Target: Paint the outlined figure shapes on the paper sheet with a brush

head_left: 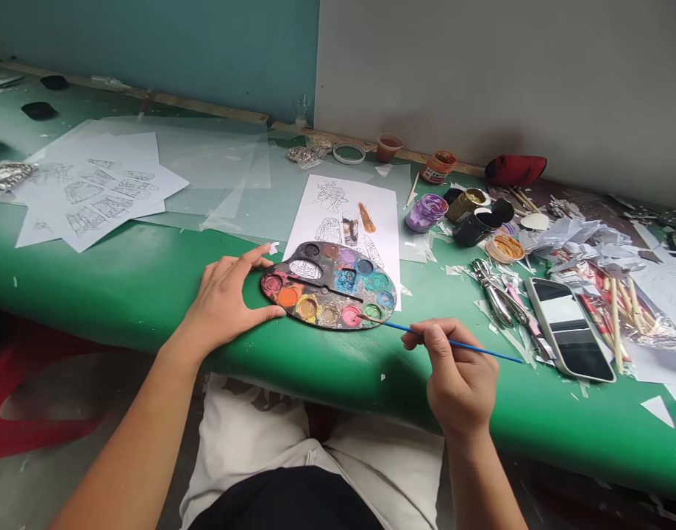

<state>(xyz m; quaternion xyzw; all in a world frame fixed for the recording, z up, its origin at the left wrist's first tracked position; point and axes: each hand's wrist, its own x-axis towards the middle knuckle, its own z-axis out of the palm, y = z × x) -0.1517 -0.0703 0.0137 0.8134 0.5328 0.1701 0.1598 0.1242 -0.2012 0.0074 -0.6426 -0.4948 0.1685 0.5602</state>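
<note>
A dark paint palette (321,293) with several wells of coloured paint lies over the lower part of a printed line-drawing sheet (310,195). My left hand (221,302) spans the palette's left end, thumb at its lower edge and fingers at its upper edge. In a pinch, my right hand (456,368) holds a thin blue paintbrush (398,327), whose tip is at the pink well. On the sheet, a narrow shape (367,218) is coloured orange-brown, and another drawing has dark brown paint. The palette hides some of the drawings.
Open paint pots, among them a purple one (426,213) and a black one (484,224), stand behind my right hand. A phone (570,331), metal pliers (492,291) and paper scraps (569,246) lie right. More printed sheets (103,191) and clear plastic sheets (221,162) lie left.
</note>
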